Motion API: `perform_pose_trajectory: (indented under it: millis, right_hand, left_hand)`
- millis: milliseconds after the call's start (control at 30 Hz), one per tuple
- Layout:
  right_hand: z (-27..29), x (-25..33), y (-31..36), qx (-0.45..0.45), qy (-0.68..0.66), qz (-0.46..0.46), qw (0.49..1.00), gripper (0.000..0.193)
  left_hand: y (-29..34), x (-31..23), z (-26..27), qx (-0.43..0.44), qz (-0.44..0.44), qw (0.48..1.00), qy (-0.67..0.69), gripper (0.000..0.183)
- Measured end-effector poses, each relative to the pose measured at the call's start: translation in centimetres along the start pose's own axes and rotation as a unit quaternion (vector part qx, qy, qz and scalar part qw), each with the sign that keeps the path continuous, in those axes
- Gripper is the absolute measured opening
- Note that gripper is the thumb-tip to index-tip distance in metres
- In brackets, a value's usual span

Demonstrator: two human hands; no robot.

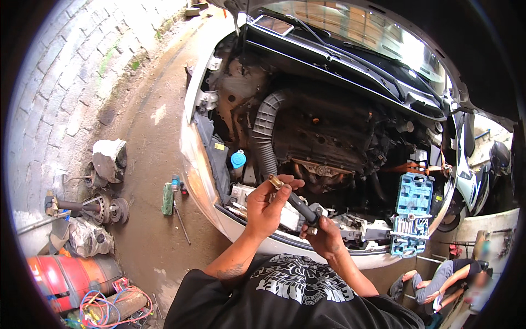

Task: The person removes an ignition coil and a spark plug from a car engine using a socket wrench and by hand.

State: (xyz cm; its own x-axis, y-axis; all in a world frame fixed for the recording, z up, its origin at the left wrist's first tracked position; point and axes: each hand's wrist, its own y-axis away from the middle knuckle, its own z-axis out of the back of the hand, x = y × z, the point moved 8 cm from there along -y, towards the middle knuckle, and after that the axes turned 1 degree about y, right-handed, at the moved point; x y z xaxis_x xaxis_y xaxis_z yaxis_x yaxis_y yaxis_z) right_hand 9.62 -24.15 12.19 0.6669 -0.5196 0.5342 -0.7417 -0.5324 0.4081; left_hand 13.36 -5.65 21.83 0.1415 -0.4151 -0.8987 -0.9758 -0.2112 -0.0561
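Left hand point(263, 213): is pinching, thumb and fingers together, the brass-coloured end of a dark rod-shaped part point(299, 206).
Right hand point(327, 238): is clamping onto the same part's thicker head.
Dark rod-shaped part: is slanting between both hands, over the front of a white car point(200, 189).
Grey ribbed hose point(265, 126): is curving away just beyond the left hand.
Blue cap point(238, 159): is sitting beyond the left hand, slightly left.
Engine point(323, 123): is filling the bay beyond both hands.
Blue tool case point(415, 194): is lying open, right of the right hand.
Green box point(167, 198): is resting on the ground, well left of the left hand.
Red cylinder point(71, 279): is lying farther left.
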Motion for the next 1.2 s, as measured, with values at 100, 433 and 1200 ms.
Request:
perform_pose_trajectory:
  millis: [100, 433, 1200]
  right_hand:
    - [-0.7, -0.1, 0.3, 0.014, 0.014, 0.010, 1.000, 0.060]
    - [10.9, 11.2, -0.4, -0.250, 0.408, 0.133, 0.868, 0.024]
    - [15.7, 26.4, -16.5, -0.243, 0.937, 0.083, 0.236, 0.042]
  left_hand:
    - [0.5, -2.2, 0.3, -0.020, -0.029, 0.999, -0.040, 0.027]
    - [-0.7, -5.0, 10.7, -0.151, -0.019, 0.946, -0.285, 0.027]
    - [6.6, 7.4, 17.1, 0.089, -0.010, 0.714, -0.695, 0.027]
